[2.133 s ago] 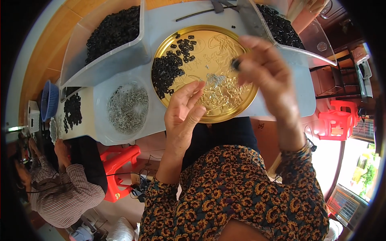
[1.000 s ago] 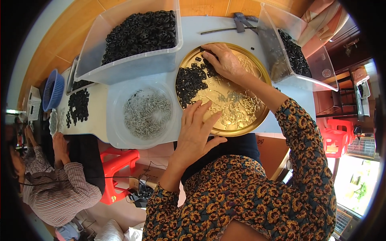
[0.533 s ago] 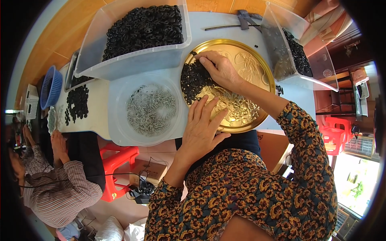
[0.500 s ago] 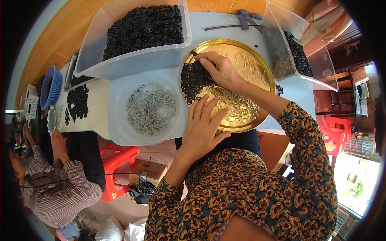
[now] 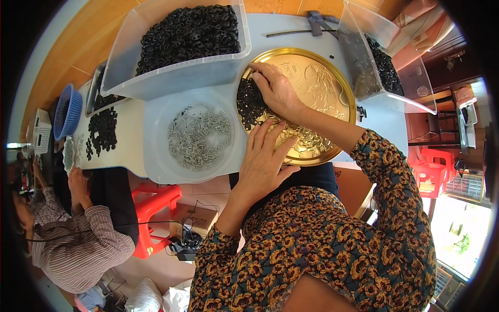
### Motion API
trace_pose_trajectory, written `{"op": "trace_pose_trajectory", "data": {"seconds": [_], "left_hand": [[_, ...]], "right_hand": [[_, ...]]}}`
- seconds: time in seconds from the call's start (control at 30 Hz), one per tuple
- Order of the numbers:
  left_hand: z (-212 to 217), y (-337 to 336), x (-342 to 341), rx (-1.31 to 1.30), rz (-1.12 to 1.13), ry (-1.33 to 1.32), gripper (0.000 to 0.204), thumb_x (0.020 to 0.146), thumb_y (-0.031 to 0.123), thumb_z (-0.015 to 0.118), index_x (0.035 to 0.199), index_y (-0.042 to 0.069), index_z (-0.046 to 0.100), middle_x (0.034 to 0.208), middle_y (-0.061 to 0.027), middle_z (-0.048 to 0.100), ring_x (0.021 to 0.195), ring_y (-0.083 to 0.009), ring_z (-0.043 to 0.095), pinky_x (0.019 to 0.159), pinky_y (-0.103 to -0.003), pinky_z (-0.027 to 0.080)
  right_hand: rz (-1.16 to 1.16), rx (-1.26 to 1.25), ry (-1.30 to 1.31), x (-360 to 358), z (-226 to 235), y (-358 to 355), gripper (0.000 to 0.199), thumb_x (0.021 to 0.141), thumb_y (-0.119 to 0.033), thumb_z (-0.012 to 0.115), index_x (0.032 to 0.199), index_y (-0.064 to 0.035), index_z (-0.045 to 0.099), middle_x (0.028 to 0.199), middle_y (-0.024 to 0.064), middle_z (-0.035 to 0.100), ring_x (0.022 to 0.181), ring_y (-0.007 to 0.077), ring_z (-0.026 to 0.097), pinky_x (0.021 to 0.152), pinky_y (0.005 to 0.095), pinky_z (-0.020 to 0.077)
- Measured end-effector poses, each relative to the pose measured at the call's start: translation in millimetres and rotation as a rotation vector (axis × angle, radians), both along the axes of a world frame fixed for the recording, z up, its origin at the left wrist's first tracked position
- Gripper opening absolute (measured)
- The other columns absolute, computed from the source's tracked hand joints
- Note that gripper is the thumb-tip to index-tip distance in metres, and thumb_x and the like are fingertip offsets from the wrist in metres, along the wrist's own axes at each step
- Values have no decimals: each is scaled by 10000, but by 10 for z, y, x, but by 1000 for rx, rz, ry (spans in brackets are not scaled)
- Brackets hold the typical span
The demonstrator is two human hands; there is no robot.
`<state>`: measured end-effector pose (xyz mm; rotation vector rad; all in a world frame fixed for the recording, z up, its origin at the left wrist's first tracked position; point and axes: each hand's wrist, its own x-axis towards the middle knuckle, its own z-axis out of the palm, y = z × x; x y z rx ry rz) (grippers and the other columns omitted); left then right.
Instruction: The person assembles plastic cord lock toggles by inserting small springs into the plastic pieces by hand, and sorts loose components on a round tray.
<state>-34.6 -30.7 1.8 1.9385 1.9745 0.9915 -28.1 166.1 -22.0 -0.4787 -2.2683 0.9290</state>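
A round gold tray (image 5: pixel 340 78) with a raised pattern lies on the table in front of me. Small black pieces (image 5: pixel 250 101), flat and apparently with holes, are heaped along its left side. My right hand (image 5: pixel 280 93) rests cupped against this heap, its fingers reaching to the upper left rim and the thumb apart; the lower fingers are hidden. With fingers spread, my left hand (image 5: pixel 262 161) lies over the tray's near left edge, fingertips beside the heap's lower end. No piece shows in either hand. Shiny metal-like bits (image 5: pixel 306 140) are scattered near the tray's front, hard to tell from its relief.
Left of the tray stands a clear round tub (image 5: pixel 156 156) of small silvery pieces. Behind it is a large plastic bin (image 5: pixel 171 78) of black parts; another clear bin (image 5: pixel 364 78) stands right. A hammer-like tool (image 5: pixel 314 23) lies at the back. A person in a striped top (image 5: pixel 83 249) sits left.
My right hand has shifted slightly left, and the black heap looks narrower against the tray's left side. The black piece seen at its fingertips is out of sight. My left hand barely moved.
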Motion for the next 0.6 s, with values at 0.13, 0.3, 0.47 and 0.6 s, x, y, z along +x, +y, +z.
{"op": "trace_pose_trajectory", "data": {"seconds": [0.13, 0.3, 0.47, 0.6], "left_hand": [[-1, 4, -8, 27, -6, -20, 614, 786, 341, 777, 1315, 110, 569, 1431, -157, 428, 1367, -404, 345, 1144, -555, 264], [-48, 7, -21, 79, -38, -54, 553, 790, 286, 776, 1277, 104, 587, 1406, -123, 475, 1373, -394, 357, 1137, -555, 286], [-14, -4, -25, 61, -53, -47, 525, 792, 265, 772, 1259, 100, 597, 1393, -108, 497, 1371, -385, 369, 1137, -556, 289], [-13, -1, -13, 59, -58, -37, 506, 791, 264, 771, 1239, 95, 607, 1377, -104, 514, 1366, -384, 375, 1137, -559, 291]], "right_hand": [[57, -326, -15, 62, 185, -99, 339, 1034, -192, 502, 1317, -17, 569, 1141, 159, 653, 1092, 243, 607, 982, 339, 460], [207, 10, -162, 295, 252, 225, 605, 957, -292, 652, 1480, -105, 415, 1393, 195, 503, 1196, 258, 552, 1039, 356, 436], [230, 343, -344, 364, 162, 147, 754, 937, -478, 616, 1515, -93, 324, 1500, 262, 360, 1380, 469, 343, 1144, 521, 303], [48, 200, -218, 142, 54, 114, 633, 985, -442, 545, 1454, -41, 403, 1437, 261, 441, 1339, 444, 397, 1126, 504, 322]]}}
